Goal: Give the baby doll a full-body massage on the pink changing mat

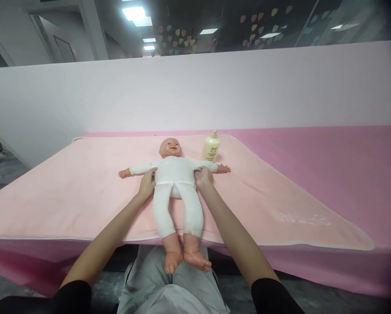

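A baby doll (175, 174) in a white bodysuit lies on its back on a light pink blanket (84, 192), head away from me, arms spread, bare feet hanging over the near edge. My left hand (147, 184) rests against the doll's left-hand side at the waist, fingers closed on the fabric. My right hand (203, 178) presses the opposite side of the torso under the doll's arm. A cream lotion bottle (211, 147) stands upright just right of the doll's head.
The blanket covers a table with a darker pink cloth (329, 165) extending right. A pale partition wall (195, 87) rises behind the table. My grey-trousered legs (169, 283) are below the table edge.
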Action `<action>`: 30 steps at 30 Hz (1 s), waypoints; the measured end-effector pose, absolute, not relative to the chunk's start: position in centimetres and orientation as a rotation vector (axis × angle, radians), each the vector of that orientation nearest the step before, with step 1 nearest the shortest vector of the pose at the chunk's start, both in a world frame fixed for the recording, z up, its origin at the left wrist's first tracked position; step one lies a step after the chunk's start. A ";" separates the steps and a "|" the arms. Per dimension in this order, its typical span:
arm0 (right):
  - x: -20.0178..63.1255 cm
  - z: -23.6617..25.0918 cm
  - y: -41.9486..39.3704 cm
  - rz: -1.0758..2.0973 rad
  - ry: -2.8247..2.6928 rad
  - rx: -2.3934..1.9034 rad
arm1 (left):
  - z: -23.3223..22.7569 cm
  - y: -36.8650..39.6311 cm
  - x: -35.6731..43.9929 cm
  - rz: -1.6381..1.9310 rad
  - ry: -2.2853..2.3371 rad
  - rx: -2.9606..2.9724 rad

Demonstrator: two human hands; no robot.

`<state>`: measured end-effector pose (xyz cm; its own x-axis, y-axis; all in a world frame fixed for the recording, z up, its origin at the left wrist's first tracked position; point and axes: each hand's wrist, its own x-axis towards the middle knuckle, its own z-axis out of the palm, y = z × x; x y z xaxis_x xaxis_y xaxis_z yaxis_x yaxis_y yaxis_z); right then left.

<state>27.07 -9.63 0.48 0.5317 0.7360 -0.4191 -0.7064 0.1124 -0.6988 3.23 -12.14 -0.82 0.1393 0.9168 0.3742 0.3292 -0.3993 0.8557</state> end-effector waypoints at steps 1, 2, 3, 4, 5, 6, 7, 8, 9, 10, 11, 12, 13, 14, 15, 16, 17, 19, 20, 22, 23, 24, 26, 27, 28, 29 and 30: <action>27.4 0.4 -9.5 1.025 -0.034 -1.006 | -0.8 -12.5 3.2 1.198 1.230 1.965; 27.8 0.4 -9.4 0.987 -0.032 -1.012 | -0.7 -12.8 3.1 1.118 1.258 2.106; 28.3 0.4 -9.2 0.946 -0.028 -1.021 | -0.6 -13.2 3.0 1.034 1.279 2.234; 28.7 0.4 -9.0 0.907 -0.024 -1.034 | -0.5 -13.6 2.8 0.959 1.294 2.343; 29.1 0.4 -8.8 0.871 -0.018 -1.050 | -0.3 -14.0 2.7 0.898 1.306 2.428; 29.5 0.3 -8.5 0.841 -0.014 -1.069 | -0.2 -14.4 2.5 0.852 1.325 2.488; 29.7 0.2 -8.3 0.813 -0.012 -1.090 | -0.2 -14.7 2.4 0.816 1.348 2.529; 29.9 0.1 -8.1 0.787 -0.013 -1.113 | -0.1 -15.0 2.3 0.790 1.372 2.555; 30.0 -0.1 -7.8 0.763 -0.019 -1.137 | -0.1 -15.2 2.2 0.770 1.396 2.568; 30.1 -0.3 -7.6 0.739 -0.030 -1.162 | -0.1 -15.3 2.1 0.756 1.422 2.567; 30.1 -0.5 -7.5 0.715 -0.044 -1.186 | -0.1 -15.2 2.0 0.750 1.452 2.550; 30.1 -0.8 -7.3 0.693 -0.058 -1.210 | -0.1 -15.1 1.9 0.748 1.483 2.523; 30.1 -1.0 -7.3 0.670 -0.072 -1.235 | -0.1 -14.8 1.9 0.746 1.510 2.495; 30.0 -1.2 -7.2 0.647 -0.084 -1.265 | 0.0 -14.5 1.9 0.744 1.530 2.474; 30.0 -1.3 -7.1 0.625 -0.093 -1.298 | 0.0 -14.0 1.9 0.741 1.536 2.466; 29.9 -1.3 -7.1 0.606 -0.099 -1.331 | 0.1 -13.5 2.0 0.738 1.527 2.475; 29.9 -1.3 -7.0 0.591 -0.102 -1.362 | 0.2 -13.0 2.1 0.733 1.507 2.496; 29.8 -1.2 -6.9 0.569 -0.099 -1.410 | 0.2 -11.9 2.4 0.726 1.472 2.536; 29.8 -1.1 -6.8 0.561 -0.095 -1.424 | 0.2 -11.5 2.5 0.726 1.467 2.549; 29.8 -1.0 -6.7 0.536 -0.093 -1.446 | 0.1 -10.7 2.6 0.731 1.478 2.563; 29.8 -1.0 -6.6 0.520 -0.103 -1.452 | 0.1 -10.4 2.6 0.734 1.486 2.569; 29.9 -1.0 -6.6 0.506 -0.115 -1.451 | 0.0 -10.3 2.5 0.732 1.491 2.580; 29.9 -1.1 -6.7 0.487 -0.136 -1.431 | 0.0 -10.3 2.3 0.708 1.491 2.623; 29.9 -1.1 -6.8 0.480 -0.142 -1.419 | 0.1 -10.5 2.2 0.687 1.490 2.660; 30.0 -1.2 -6.9 0.477 -0.140 -1.406 | 0.2 -10.8 2.1 0.673 1.486 2.709; 30.0 -1.2 -7.0 0.473 -0.141 -1.391 | 0.4 -11.2 2.0 0.676 1.472 2.774; 29.9 -1.2 -7.0 0.467 -0.147 -1.377 | 0.6 -11.7 2.0 0.704 1.435 2.856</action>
<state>29.93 -7.04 -1.18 0.9000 0.4021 -0.1681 -0.2329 0.1177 -0.9653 1.97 -11.68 0.57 0.5250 0.7339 0.4310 0.7902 -0.6085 0.0736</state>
